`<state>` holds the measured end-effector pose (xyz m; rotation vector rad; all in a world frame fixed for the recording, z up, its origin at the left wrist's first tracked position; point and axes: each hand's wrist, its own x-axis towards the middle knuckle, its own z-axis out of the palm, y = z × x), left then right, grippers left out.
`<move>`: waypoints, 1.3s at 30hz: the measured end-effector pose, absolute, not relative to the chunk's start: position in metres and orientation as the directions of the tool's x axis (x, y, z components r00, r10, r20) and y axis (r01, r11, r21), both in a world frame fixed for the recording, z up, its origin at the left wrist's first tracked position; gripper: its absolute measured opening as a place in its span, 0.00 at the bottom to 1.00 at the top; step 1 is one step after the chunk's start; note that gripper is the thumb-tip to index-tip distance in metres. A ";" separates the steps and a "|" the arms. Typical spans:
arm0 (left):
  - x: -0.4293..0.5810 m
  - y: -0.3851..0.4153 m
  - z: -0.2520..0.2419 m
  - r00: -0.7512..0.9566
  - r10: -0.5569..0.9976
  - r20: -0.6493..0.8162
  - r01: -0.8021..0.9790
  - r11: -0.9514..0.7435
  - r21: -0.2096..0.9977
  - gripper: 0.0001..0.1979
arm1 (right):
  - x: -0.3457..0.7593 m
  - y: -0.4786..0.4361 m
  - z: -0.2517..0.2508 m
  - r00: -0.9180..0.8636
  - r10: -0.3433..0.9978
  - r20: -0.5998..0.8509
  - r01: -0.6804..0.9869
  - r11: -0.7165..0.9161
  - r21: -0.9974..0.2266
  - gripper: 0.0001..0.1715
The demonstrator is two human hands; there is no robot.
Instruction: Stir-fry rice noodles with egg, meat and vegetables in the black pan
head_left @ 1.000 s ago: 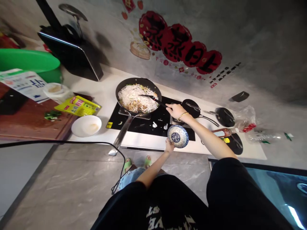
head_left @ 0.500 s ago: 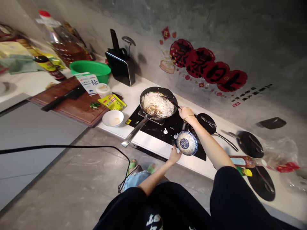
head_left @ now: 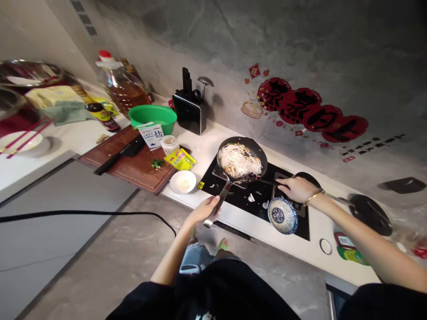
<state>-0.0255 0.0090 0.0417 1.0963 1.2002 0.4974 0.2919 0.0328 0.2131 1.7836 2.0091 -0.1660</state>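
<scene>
A frying pan sits on the black cooktop, filled with pale strands like rice noodles or bean sprouts. My left hand is wrapped round the pan's metal handle. In my right hand is the handle of a dark spatula, whose far end lies at the pan's near right rim, partly hidden by food. Just below that hand is a blue-and-white patterned bowl at the cooktop's front right.
Left of the cooktop are a white bowl, a yellow packet, and a cutting board carrying a cleaver and chopped greens. A green basin and knife block stand behind. Lids lie right.
My left hand has gone from beside the patterned bowl to the pan handle and closed on it. My right hand has brought the spatula toward the pan's near right side. The view has shifted.
</scene>
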 end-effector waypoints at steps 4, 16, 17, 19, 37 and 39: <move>-0.024 0.012 0.024 0.505 0.676 -0.537 0.051 0.597 0.800 0.21 | 0.251 0.009 0.162 0.089 0.958 -0.272 0.989 -0.052 0.141 0.28; -0.012 0.004 0.010 0.500 0.713 -0.491 -0.088 0.606 0.791 0.22 | 0.212 0.080 0.112 0.292 0.933 -0.210 0.956 -0.286 0.060 0.28; -0.012 0.004 0.011 0.498 0.715 -0.490 -0.087 0.604 0.792 0.22 | 0.218 0.081 0.118 0.270 0.934 -0.235 0.963 -0.267 0.046 0.27; -0.012 0.004 0.014 0.491 0.721 -0.489 -0.088 0.599 0.796 0.22 | 0.235 0.078 0.138 0.215 0.933 -0.290 0.975 -0.221 0.013 0.26; -0.011 0.003 0.015 0.472 0.732 -0.492 -0.115 0.604 0.789 0.22 | 0.244 0.047 0.157 -0.060 0.974 -0.217 0.902 0.146 0.406 0.26; -0.012 0.003 0.015 0.467 0.734 -0.493 -0.099 0.598 0.796 0.22 | 0.251 0.073 0.148 -0.024 0.980 -0.199 0.906 0.105 0.409 0.27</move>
